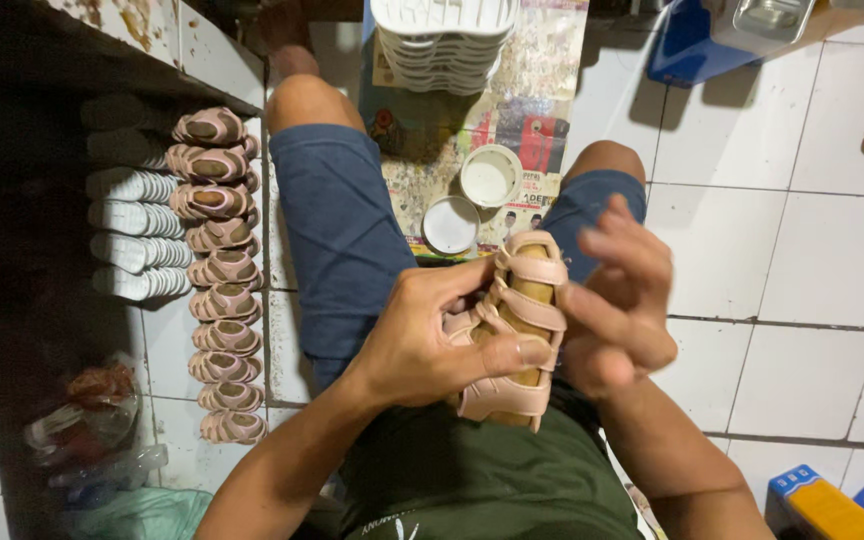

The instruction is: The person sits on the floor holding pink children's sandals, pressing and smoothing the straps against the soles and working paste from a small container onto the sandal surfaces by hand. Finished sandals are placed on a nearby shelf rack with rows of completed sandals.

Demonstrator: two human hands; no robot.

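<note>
We clamp left hand around pink sandal on wooden last; right hand pinches straps. We judge straps soft, last rigid: grip last body.

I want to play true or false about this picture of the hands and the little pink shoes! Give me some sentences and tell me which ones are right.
1. Both hands hold one pink sandal. True: the left hand grips its side and the right hand is at its other side.
2. The sandal in the hands is blue. False: it is pink, over a tan form inside it.
3. A row of pink sandals lies on the floor by the person's left leg. True.
4. Two round white containers sit between the knees. True.
5. The stack of white soles lies in the person's lap. False: it stands farther off, beyond the knees.
</note>
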